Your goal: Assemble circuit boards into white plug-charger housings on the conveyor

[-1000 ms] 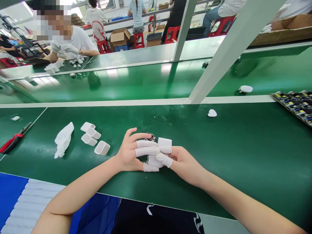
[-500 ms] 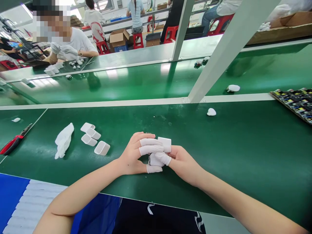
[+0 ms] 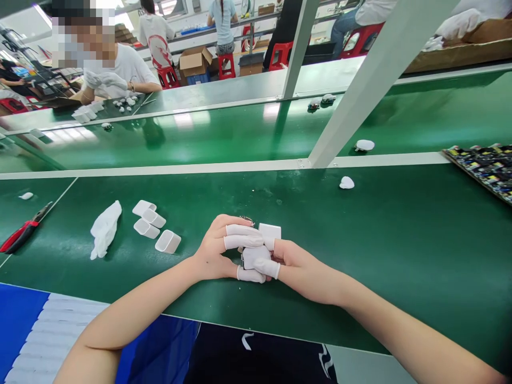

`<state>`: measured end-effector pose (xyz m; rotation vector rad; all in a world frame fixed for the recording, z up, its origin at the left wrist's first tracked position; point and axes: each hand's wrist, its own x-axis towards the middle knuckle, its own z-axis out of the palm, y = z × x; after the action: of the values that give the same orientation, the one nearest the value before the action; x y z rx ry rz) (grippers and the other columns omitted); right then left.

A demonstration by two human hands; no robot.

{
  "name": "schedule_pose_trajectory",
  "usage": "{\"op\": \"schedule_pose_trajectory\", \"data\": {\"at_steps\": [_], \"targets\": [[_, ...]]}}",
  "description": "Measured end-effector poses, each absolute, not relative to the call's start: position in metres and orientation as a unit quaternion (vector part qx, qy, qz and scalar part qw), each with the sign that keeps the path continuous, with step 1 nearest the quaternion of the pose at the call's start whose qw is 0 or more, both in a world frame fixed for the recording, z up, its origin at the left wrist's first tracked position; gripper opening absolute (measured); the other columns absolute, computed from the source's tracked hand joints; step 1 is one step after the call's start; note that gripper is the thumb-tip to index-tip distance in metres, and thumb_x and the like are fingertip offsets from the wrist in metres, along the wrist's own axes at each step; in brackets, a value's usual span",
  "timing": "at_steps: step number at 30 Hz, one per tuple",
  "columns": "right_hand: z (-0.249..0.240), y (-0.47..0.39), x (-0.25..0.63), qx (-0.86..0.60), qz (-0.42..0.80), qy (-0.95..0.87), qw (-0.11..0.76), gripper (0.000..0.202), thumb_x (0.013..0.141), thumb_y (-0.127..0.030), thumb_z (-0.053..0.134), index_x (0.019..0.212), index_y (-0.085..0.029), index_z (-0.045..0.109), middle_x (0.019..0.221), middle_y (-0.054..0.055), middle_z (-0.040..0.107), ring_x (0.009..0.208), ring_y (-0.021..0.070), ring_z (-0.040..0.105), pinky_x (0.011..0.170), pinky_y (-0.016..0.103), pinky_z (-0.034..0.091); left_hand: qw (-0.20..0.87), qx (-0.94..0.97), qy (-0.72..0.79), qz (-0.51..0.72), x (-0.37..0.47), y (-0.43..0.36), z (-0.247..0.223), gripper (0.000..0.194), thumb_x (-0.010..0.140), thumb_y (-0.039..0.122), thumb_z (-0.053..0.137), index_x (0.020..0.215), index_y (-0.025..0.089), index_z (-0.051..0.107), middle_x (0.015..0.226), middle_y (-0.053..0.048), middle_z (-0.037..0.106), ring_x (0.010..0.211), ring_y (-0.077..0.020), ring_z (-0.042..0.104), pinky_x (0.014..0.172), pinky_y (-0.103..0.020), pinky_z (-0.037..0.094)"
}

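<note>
White finger cots cover several fingers on both hands. My left hand (image 3: 218, 250) curls around the left side of a white rounded plastic cover (image 3: 253, 257), its thumb below and its fingers above. My right hand (image 3: 298, 266) grips the same cover from the right, thumb lying across its face. A dark and metallic edge shows at the cover's left side. A small metallic part (image 3: 247, 220) peeks out at my left fingertips; its kind is unclear. Just behind the fingers is a white plastic housing (image 3: 270, 231), touching or close to my right fingers.
Left of my hands, several hollow white housings (image 3: 168, 242) lie by a crumpled white glove-like item (image 3: 106, 229) and red-black pliers (image 3: 26, 232). A white cap (image 3: 346, 182) sits ahead; circuit boards (image 3: 486, 168) lie right. Beyond the rail, a green belt (image 3: 224, 133) carries small parts.
The parts on the belt beyond the rail have shifted left. My left hand has moved slightly up and left, and more of the white cover's face shows between my hands.
</note>
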<state>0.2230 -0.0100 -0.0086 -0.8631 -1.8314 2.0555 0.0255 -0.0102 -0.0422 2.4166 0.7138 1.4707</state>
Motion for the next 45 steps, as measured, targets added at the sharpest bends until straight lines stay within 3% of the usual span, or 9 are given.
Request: {"op": "schedule_pose_trajectory", "data": {"at_steps": [5, 9, 12, 19, 25, 37, 41, 45], "targets": [[-0.001, -0.002, 0.227, -0.244, 0.743, -0.614, 0.107, 0.018, 0.090, -0.032, 0.050, 0.085, -0.016, 0.056, 0.077, 0.000, 0.051, 0.073, 0.0139, 0.045, 0.071, 0.028, 0.037, 0.128, 0.825, 0.260, 0.486, 0.024, -0.011, -0.040, 0.053, 0.064, 0.047, 0.081, 0.106, 0.021, 0.064, 0.096, -0.008, 0.072, 0.099, -0.0228, 0.064, 0.084, -0.038, 0.053], [-0.012, -0.010, 0.218, -0.302, 0.715, -0.612, 0.151, 0.022, 0.083, -0.037, 0.062, 0.084, -0.017, 0.053, 0.071, -0.003, 0.041, 0.063, 0.0104, 0.034, 0.056, 0.024, 0.027, 0.036, 0.833, 0.286, 0.472, 0.026, -0.015, -0.043, 0.049, 0.067, 0.047, 0.078, 0.107, 0.022, 0.064, 0.094, -0.006, 0.073, 0.093, -0.0223, 0.068, 0.099, -0.045, 0.039], [-0.015, -0.012, 0.217, -0.283, 0.722, -0.612, 0.153, 0.020, 0.085, -0.035, 0.057, 0.083, -0.017, 0.051, 0.070, -0.003, 0.038, 0.063, 0.0103, 0.032, 0.056, 0.024, 0.027, 0.008, 0.836, 0.283, 0.471, 0.026, -0.017, -0.045, 0.051, 0.068, 0.049, 0.077, 0.109, 0.023, 0.063, 0.093, -0.005, 0.074, 0.090, -0.0217, 0.069, 0.103, -0.046, 0.034], [-0.003, 0.006, 0.236, -0.235, 0.734, -0.632, 0.081, 0.018, 0.089, -0.033, 0.049, 0.083, -0.016, 0.054, 0.078, 0.001, 0.050, 0.069, 0.0124, 0.041, 0.065, 0.027, 0.036, 0.153, 0.827, 0.273, 0.467, 0.025, -0.013, -0.046, 0.051, 0.072, 0.049, 0.074, 0.114, 0.023, 0.062, 0.102, -0.009, 0.070, 0.102, -0.0248, 0.064, 0.092, -0.043, 0.047], [-0.012, -0.006, 0.222, -0.283, 0.715, -0.601, 0.218, 0.036, 0.090, -0.048, 0.048, 0.071, -0.017, 0.050, 0.067, -0.001, 0.044, 0.062, 0.0116, 0.037, 0.061, 0.027, 0.035, 0.194, 0.808, 0.300, 0.468, 0.026, -0.017, -0.045, 0.055, 0.074, 0.041, 0.074, 0.122, 0.021, 0.056, 0.114, -0.013, 0.063, 0.117, -0.0298, 0.054, 0.095, -0.049, 0.047], [-0.019, -0.011, 0.217, -0.223, 0.777, -0.550, 0.211, 0.040, 0.088, -0.054, 0.051, 0.081, -0.015, 0.054, 0.060, -0.002, 0.054, 0.047, 0.0075, 0.040, 0.053, 0.024, 0.037, 0.181, 0.792, 0.256, 0.524, 0.026, -0.014, -0.038, 0.050, 0.066, 0.039, 0.080, 0.111, 0.022, 0.064, 0.098, -0.007, 0.070, 0.098, -0.0243, 0.063, 0.083, -0.042, 0.055], [-0.021, -0.010, 0.217, -0.201, 0.778, -0.552, 0.222, 0.043, 0.087, -0.057, 0.051, 0.088, -0.015, 0.057, 0.076, 0.004, 0.060, 0.062, 0.0122, 0.051, 0.066, 0.029, 0.045, 0.268, 0.757, 0.303, 0.513, 0.023, -0.014, -0.044, 0.045, 0.070, 0.044, 0.076, 0.107, 0.022, 0.067, 0.101, -0.010, 0.070, 0.103, -0.0276, 0.062, 0.084, -0.045, 0.055], [-0.018, -0.015, 0.216, -0.257, 0.699, -0.630, 0.219, 0.038, 0.084, -0.052, 0.059, 0.100, -0.017, 0.057, 0.086, 0.003, 0.057, 0.079, 0.0155, 0.051, 0.074, 0.028, 0.044, 0.228, 0.755, 0.311, 0.530, 0.023, -0.015, -0.046, 0.042, 0.066, 0.042, 0.080, 0.103, 0.024, 0.069, 0.095, -0.007, 0.072, 0.090, -0.0231, 0.066, 0.078, -0.039, 0.056]]}}
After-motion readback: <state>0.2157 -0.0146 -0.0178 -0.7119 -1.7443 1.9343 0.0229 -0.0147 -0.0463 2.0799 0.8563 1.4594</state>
